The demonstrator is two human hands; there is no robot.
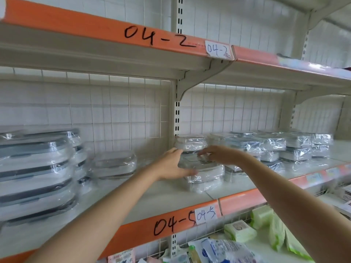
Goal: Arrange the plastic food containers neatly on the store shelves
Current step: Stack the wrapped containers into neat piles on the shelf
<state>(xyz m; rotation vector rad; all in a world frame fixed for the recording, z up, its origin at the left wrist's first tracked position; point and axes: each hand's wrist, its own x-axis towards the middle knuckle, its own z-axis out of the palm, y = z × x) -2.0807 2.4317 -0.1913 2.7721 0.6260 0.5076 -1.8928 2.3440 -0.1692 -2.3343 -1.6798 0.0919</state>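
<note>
I find the wrapped container atop a short stack mid-shelf, beside the upright. Left hand cups its side, thumb underneath; right hand rests extended fingers on the lid, evidently to square it with the stack.

Two bare forearms are seen below the orange shelf edge; no sleeve, watch or ring can be made out, though the hands are blurred.

Two hands (many wrapped containers)
</note>
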